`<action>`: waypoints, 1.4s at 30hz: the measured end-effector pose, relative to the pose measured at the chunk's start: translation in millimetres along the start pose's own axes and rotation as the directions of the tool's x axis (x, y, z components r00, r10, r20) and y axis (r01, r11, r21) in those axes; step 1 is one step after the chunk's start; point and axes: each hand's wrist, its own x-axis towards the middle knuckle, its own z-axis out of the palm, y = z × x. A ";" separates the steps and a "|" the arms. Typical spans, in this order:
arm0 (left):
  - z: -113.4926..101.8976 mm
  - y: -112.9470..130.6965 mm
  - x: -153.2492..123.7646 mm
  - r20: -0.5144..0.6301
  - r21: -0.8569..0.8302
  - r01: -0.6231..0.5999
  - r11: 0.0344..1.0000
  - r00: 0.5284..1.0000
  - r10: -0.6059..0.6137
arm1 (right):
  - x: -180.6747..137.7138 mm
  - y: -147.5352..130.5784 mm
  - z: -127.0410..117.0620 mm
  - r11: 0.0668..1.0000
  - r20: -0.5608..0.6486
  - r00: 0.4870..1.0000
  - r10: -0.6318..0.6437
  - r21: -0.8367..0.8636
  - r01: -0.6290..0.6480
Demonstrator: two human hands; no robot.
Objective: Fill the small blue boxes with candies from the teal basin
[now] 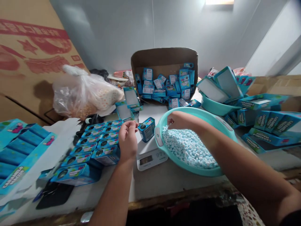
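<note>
Fingers bunched together on the left hand [128,136], and there's the small blue candy box [147,133], upright on the digital scale [152,160], just right of them, contact unclear. Farther: the right hand [178,121] reaches into the turquoise basin's [197,171] candies [188,147], grip hidden. Beyond, 1 open carton [164,56].

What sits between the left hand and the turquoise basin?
The head view shows a blue box standing on the white scale between them.

Boxes [106,153] block the left hand's [128,138] outer side. A small box [147,131] and the tub's rim [185,168] stand between it and the right hand [180,120]. Above, there's room.
</note>
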 end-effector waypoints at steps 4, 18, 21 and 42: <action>0.4 2.4 -2.4 0.011 0.041 -0.029 0.999 1.000 0.029 | -1.1 -5.7 -5.1 0.999 -0.080 0.997 -0.009 0.030 0.012; 2.9 6.8 -5.1 0.088 -0.005 0.024 1.000 0.996 -0.024 | 17.5 -54.1 27.0 0.869 -0.558 0.792 -0.247 0.234 0.436; 2.7 9.2 -7.3 0.104 0.011 0.007 1.000 0.995 -0.008 | 20.1 -62.9 31.5 0.859 -0.537 0.792 -0.291 0.218 0.464; 1.9 8.6 -5.4 0.110 0.049 0.031 0.998 0.993 -0.036 | 23.6 -66.3 40.9 0.885 -0.416 0.875 -0.247 0.270 0.379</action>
